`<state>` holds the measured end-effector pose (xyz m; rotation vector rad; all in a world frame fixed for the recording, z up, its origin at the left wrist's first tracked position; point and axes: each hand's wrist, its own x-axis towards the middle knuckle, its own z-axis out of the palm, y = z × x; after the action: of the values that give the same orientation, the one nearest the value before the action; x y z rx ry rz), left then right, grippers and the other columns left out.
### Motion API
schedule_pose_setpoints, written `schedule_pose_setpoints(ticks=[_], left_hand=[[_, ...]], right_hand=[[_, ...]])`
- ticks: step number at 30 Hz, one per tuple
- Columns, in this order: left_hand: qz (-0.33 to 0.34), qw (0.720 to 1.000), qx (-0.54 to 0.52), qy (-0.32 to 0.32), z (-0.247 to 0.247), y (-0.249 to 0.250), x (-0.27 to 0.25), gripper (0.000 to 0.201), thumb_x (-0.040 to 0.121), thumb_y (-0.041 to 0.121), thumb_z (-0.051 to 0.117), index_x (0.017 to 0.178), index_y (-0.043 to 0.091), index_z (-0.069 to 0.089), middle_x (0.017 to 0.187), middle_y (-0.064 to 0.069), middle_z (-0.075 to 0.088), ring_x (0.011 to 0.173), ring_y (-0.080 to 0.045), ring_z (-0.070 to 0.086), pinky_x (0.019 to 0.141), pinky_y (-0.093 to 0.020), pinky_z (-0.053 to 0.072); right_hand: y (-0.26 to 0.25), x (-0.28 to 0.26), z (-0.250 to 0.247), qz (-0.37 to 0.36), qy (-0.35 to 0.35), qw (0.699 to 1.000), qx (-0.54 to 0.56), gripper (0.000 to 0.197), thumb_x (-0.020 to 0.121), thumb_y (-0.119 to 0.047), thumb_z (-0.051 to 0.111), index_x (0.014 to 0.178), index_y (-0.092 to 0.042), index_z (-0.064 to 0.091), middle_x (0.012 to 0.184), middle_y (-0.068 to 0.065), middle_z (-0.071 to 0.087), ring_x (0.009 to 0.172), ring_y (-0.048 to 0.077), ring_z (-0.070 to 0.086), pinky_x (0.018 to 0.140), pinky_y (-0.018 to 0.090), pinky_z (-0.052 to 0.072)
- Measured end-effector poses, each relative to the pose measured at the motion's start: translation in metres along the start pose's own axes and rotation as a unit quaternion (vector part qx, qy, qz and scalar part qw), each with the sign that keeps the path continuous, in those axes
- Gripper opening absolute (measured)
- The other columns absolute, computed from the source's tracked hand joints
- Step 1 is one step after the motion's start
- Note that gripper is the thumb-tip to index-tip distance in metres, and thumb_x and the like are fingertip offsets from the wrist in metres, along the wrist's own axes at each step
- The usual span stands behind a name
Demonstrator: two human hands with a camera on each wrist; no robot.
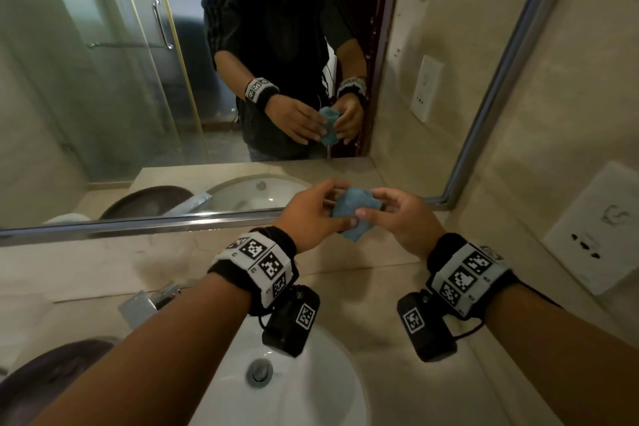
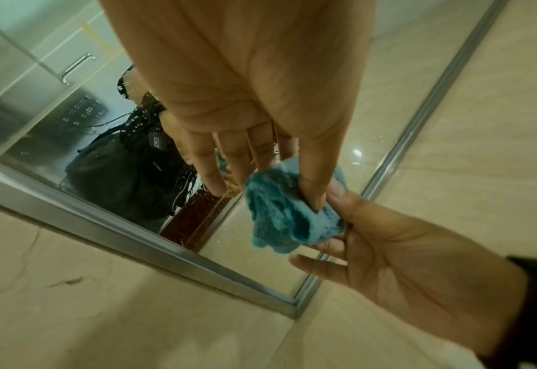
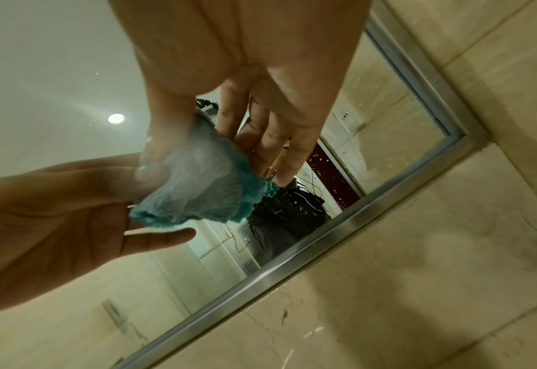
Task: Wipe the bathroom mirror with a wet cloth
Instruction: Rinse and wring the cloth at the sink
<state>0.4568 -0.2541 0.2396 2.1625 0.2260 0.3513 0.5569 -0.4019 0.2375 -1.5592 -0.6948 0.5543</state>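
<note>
Both hands (image 1: 311,214) (image 1: 404,221) pinched one bunched cloth (image 1: 356,209) with their fingers; mirror (image 1: 138,79) droplet-spotted, wiping apparently not begun.

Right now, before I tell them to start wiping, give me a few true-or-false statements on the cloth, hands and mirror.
1. Both hands hold the bunched blue cloth. True.
2. The cloth is pressed flat on the metal-framed wall mirror. False: it is held in front of the glass, near the lower right corner.
3. The left hand hangs idle. False: its thumb pinches the cloth.
4. A white round sink lies below the right hand and the left. True.
</note>
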Motion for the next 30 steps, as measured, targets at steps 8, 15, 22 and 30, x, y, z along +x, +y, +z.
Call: schedule_pose_setpoints(ticks=[8, 15, 22, 30], left_hand=[[-0.011, 0.863, 0.501, 0.067, -0.002, -0.029, 0.042, 0.098, 0.086, 0.042, 0.059, 0.149, 0.023, -0.013, 0.151, -0.011, -0.032, 0.14, -0.028, -0.026, 0.112, -0.049, -0.011], [0.005, 0.801, 0.587, 0.119, 0.005, -0.082, 0.069, 0.124, 0.07, 0.066, 0.063, 0.145, 0.023, -0.025, 0.143, -0.012, -0.045, 0.134, -0.031, -0.037, 0.107, -0.058, -0.02], [0.029, 0.744, 0.638, 0.197, 0.012, -0.103, 0.08, 0.121, 0.072, 0.044, 0.07, 0.146, 0.02, -0.022, 0.147, -0.014, -0.037, 0.136, -0.034, -0.033, 0.107, -0.06, -0.013], [0.097, 0.716, 0.641, 0.259, 0.01, -0.12, 0.092, 0.106, 0.074, 0.036, 0.062, 0.149, 0.023, -0.012, 0.151, -0.01, -0.031, 0.139, -0.032, -0.027, 0.108, -0.06, -0.012]], right_hand=[[0.008, 0.056, -0.014, -0.184, 0.216, 0.92, -0.271, 0.03, 0.08, -0.011, 0.068, 0.109, -0.013, 0.059, 0.108, 0.0, 0.047, 0.094, 0.018, 0.052, 0.086, 0.028, 0.046], [0.016, 0.117, 0.001, -0.394, 0.249, 0.779, -0.419, 0.022, 0.077, -0.01, 0.055, 0.097, -0.012, 0.064, 0.104, 0.005, 0.051, 0.091, 0.024, 0.044, 0.08, 0.023, 0.034], [0.071, 0.112, -0.014, -0.458, 0.099, 0.701, -0.538, 0.023, 0.087, -0.019, 0.055, 0.1, -0.01, 0.071, 0.101, 0.009, 0.069, 0.083, 0.027, 0.061, 0.069, 0.038, 0.054], [0.055, 0.134, -0.005, -0.532, 0.169, 0.648, -0.519, 0.026, 0.083, -0.014, 0.068, 0.108, -0.01, 0.065, 0.11, 0.012, 0.067, 0.091, 0.03, 0.064, 0.077, 0.04, 0.053]])
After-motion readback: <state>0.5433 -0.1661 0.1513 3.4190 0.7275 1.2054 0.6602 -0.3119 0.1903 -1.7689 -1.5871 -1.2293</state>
